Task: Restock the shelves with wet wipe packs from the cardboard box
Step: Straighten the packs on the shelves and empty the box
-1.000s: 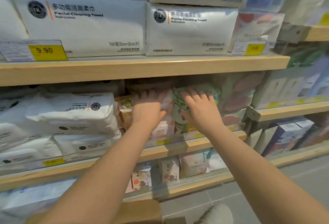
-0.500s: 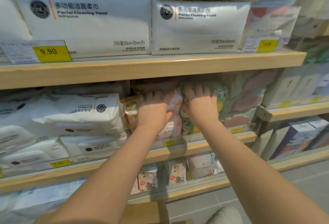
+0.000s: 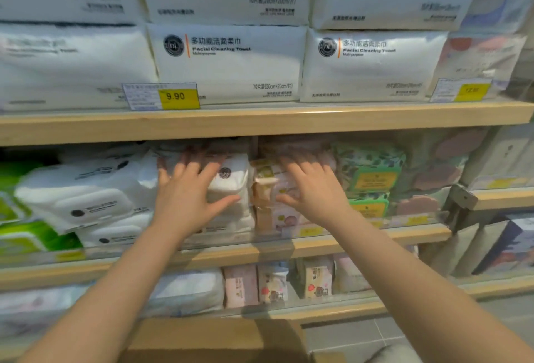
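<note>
Both my arms reach into the middle shelf point(image 3: 318, 244). My left hand point(image 3: 187, 189) lies flat with spread fingers on a stack of white wet wipe packs point(image 3: 228, 186). My right hand point(image 3: 312, 189) rests, fingers apart, on the pink and beige wet wipe packs point(image 3: 268, 186) next to them. Neither hand grips a pack. Green leaf-patterned packs point(image 3: 370, 172) stand just right of my right hand. The top of the cardboard box point(image 3: 213, 339) shows at the bottom edge, below my arms.
Large white facial towel packs point(image 3: 228, 65) fill the upper shelf behind a yellow 9.90 price tag point(image 3: 177, 96). Green and white packs point(image 3: 17, 218) lie at the far left. Small pink packs point(image 3: 271, 281) stand on the lower shelf. Grey floor tiles point(image 3: 361, 339) are at the lower right.
Both hands have slid left along the middle shelf: the left from the pink packs onto the white ones, the right from the green packs onto the pink ones. The view also shifted left.
</note>
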A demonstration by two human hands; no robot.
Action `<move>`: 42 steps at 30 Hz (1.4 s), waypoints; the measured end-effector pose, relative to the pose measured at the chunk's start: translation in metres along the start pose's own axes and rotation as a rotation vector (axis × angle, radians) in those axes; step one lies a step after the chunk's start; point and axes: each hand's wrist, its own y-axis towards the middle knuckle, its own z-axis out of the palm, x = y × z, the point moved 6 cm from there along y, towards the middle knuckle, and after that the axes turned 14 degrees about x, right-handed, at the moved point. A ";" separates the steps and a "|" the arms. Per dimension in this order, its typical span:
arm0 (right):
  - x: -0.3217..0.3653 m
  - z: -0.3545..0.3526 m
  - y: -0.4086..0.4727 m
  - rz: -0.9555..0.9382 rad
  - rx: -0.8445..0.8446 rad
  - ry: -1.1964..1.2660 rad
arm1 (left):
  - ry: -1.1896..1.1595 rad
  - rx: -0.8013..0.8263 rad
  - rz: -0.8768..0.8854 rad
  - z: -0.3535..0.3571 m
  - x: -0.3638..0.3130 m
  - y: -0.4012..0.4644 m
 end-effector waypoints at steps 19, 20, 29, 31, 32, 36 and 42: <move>-0.005 0.023 0.063 0.162 0.139 -0.179 | 0.023 -0.006 -0.056 0.029 0.000 0.040; -0.007 0.026 0.065 0.158 0.123 -0.172 | 0.027 -0.014 -0.051 0.028 -0.001 0.040; -0.016 -0.001 0.040 0.015 0.220 0.157 | 0.027 0.004 -0.086 0.015 -0.012 0.026; -0.032 -0.018 0.016 0.029 0.141 0.043 | 0.014 -0.070 0.021 0.017 -0.032 0.020; -0.045 -0.024 0.004 0.050 0.103 -0.020 | 0.018 -0.097 0.102 0.017 -0.048 0.017; -0.106 -0.036 -0.023 0.198 0.099 -0.044 | 0.011 -0.201 0.449 0.021 -0.123 0.024; -0.135 -0.021 -0.010 0.161 0.246 -0.067 | -0.213 0.397 0.245 0.052 -0.164 0.113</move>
